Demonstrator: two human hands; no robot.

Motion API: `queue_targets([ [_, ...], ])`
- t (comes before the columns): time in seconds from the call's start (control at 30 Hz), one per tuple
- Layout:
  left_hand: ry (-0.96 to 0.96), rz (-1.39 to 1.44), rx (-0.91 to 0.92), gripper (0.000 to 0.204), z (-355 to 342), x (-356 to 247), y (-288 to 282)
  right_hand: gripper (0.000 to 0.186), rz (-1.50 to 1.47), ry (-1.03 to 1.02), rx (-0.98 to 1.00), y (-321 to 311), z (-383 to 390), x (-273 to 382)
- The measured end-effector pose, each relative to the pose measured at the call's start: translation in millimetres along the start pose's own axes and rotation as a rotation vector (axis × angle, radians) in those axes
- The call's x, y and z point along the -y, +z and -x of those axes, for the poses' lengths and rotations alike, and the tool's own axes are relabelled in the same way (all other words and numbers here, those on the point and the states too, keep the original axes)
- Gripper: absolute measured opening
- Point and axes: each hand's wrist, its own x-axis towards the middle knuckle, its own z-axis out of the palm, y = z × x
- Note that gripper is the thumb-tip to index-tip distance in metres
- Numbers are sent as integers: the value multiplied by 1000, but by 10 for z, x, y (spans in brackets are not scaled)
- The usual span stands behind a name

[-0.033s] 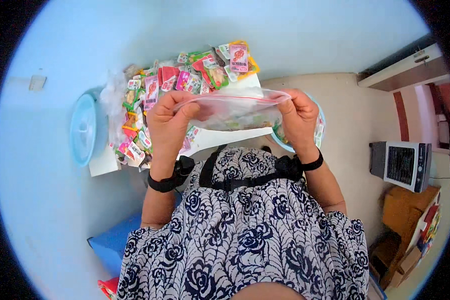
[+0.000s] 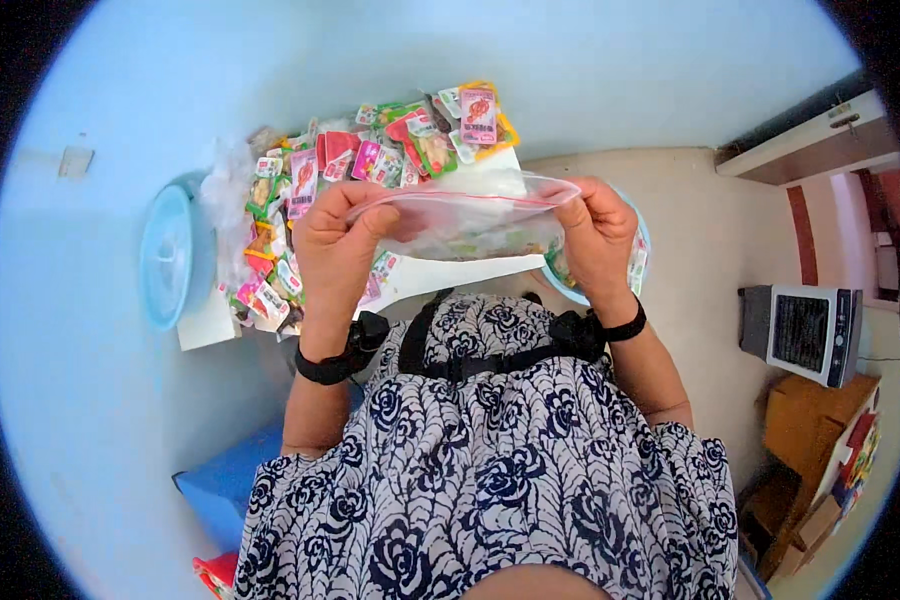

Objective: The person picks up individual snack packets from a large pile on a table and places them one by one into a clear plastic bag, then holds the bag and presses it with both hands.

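Observation:
A clear zip bag with a red line along its mouth is stretched between my two hands, above the white table. My left hand pinches one end of its mouth between thumb and fingers. At the other end, my right hand has the same closed pinch. Green and other coloured patches show low through the plastic; I cannot tell whether they are inside it or behind it. Beyond and left of the bag lies a heap of small colourful snack packets, partly hidden by my left hand.
A light blue basin stands at the left, beside crumpled clear plastic bags. Another blue basin with packets in it sits behind my right hand. A grey and black appliance and brown wooden furniture stand at the right.

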Motion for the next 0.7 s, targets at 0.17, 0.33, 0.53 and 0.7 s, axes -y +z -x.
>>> queue_targets([
  [0.17, 1, 1, -16, 7, 63, -31, 27, 17, -49, 24, 2, 38, -1, -26],
  [0.33, 1, -19, -31, 8, 92, -49, 20, 13, -141, 32, -14, 68, -10, -20],
  [0.53, 54, -89, -9, 5, 118, -13, -70, 14, -172, 60, -4, 77, -10, 24],
  [0.7, 51, -56, 91, 11, 134, 150, -151, 13, -144, 72, -38, 61, 2, 14],
])
